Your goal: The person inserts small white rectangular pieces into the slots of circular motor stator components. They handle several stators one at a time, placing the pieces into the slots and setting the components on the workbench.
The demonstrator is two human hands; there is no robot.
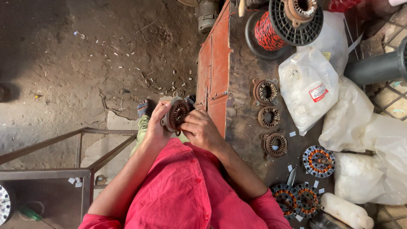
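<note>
Both hands grasp a round, rusty-brown metal stator core point(178, 113): left hand point(157, 127) cradling its rim, right hand point(201, 129) working the slots. Steady support seems wise, beside the grimy desk point(243, 127).

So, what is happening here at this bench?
A person in a red shirt holds a round rusty motor stator in front of the body, left hand cupping it, right hand working at its edge. On the worn bench lie three similar bare stators, some wound with copper, a spool of red wire and white plastic bags.
</note>
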